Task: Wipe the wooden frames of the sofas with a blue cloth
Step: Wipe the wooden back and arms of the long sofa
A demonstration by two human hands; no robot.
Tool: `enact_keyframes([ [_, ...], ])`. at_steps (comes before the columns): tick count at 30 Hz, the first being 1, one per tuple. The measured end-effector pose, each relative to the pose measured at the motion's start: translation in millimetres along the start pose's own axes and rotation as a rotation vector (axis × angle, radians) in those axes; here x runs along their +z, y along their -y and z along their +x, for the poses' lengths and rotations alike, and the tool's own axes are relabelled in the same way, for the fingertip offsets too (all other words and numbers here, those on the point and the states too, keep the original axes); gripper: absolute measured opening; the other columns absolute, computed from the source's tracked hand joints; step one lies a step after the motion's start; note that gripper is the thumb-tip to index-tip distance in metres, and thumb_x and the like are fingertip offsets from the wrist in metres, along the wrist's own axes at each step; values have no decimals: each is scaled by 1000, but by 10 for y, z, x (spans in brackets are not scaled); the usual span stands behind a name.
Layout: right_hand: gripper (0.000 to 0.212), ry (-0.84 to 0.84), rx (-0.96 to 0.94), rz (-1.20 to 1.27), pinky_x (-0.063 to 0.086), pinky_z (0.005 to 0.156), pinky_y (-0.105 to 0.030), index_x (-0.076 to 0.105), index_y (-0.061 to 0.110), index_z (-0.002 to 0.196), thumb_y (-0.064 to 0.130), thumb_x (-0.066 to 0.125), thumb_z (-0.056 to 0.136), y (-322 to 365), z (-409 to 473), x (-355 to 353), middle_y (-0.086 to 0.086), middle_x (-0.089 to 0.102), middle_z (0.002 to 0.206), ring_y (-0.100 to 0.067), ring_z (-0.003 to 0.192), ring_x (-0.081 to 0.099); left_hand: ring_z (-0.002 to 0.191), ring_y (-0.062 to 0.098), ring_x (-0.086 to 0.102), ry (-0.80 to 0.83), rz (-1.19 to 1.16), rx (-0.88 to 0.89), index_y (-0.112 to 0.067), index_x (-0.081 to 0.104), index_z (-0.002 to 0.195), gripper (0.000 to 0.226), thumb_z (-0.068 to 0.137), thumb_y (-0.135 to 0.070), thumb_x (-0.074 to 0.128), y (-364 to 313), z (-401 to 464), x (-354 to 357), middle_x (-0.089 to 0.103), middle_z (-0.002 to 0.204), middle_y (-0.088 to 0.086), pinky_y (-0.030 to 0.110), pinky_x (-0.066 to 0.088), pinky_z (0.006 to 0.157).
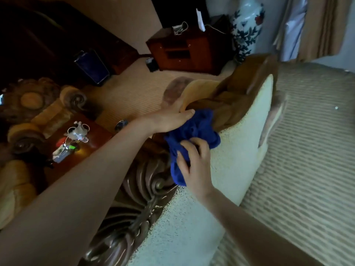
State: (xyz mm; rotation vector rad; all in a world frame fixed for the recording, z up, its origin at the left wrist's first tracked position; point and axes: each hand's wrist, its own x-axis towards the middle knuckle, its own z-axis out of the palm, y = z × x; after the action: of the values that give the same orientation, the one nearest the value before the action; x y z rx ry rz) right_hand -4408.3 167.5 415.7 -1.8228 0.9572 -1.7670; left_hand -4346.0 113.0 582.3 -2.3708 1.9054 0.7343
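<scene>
I am looking down into a dim sitting room with pale ribbed carpet (132, 93) running between dark carved furniture. At the left edge a second sofa's scrolled wooden arm (44, 104) is curling beside a small side table (80, 143) carrying a glass ornament (77, 132) and some small clutter I cannot make out. Further back a dark blue bin (92, 67) is standing on the carpet, then a red-brown cabinet (184, 50), then a tall white vase (246, 25) with blue flowers, with curtains (324, 25) hanging at the top right.

The left hand (169, 120) is reaching in on a long, nearly straight arm from the lower left, palm down, fingers straight and pressed together, lying flat against the top of the sofa's wooden frame (146, 181) and touching the upper edge of the blue cloth (194, 129). The cloth is sitting bunched on the frame's top rail, just where the carved wood is meeting the cream cushion (238, 150); its long axis is running from upper right down to lower left, following the rail. The right hand (194, 162) is coming up from the lower right, wrist bent, fingers curled and gripping the cloth's lower folds. A tan throw (217, 98) is lying crumpled just beyond the cloth, and the striped seat (307, 150) is spreading to the right.
</scene>
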Motion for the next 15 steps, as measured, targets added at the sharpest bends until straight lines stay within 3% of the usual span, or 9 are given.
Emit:
enact_keyframes([
  [3,30,-97,163,-177,42,75,-40,60,10,96,37,51,86,-88,502,58,-9,51,105,-28,93,54,145,30,5,-130,46,-5,-35,-2,151,65,98,-52,32,43,100,137,-10,158,9,38,12,117],
  [5,35,-129,447,-246,39,86,-43,66,7,94,39,54,84,-208,904,33,-9,52,115,-28,106,52,146,29,-3,-195,28,18,-35,-6,150,66,97,-54,29,109,182,180,-17,158,5,41,9,119],
  [7,32,-79,610,-229,30,101,-42,65,12,106,36,53,88,-350,1041,31,-3,47,131,-20,122,44,146,31,-8,-200,61,15,-39,-9,149,67,95,-60,25,151,255,232,-20,158,4,49,6,119],
  [10,36,-135,534,-15,28,109,-39,59,15,122,29,43,93,-294,749,101,-3,40,145,-16,135,35,146,30,-9,-177,189,15,-41,-10,148,66,94,-61,21,156,302,405,-20,158,3,51,3,118],
  [12,43,-212,547,172,21,116,-33,45,15,137,28,35,98,-96,339,199,-2,32,151,-12,141,23,146,30,-8,-146,226,35,-44,-8,147,63,94,-61,20,151,286,480,-20,158,0,53,2,117],
  [15,43,-196,631,303,13,117,-23,21,33,144,29,31,103,277,-250,321,14,25,151,4,140,14,146,31,-7,-94,201,47,-50,-6,146,60,93,-65,19,153,283,468,-20,158,-2,56,3,116],
])
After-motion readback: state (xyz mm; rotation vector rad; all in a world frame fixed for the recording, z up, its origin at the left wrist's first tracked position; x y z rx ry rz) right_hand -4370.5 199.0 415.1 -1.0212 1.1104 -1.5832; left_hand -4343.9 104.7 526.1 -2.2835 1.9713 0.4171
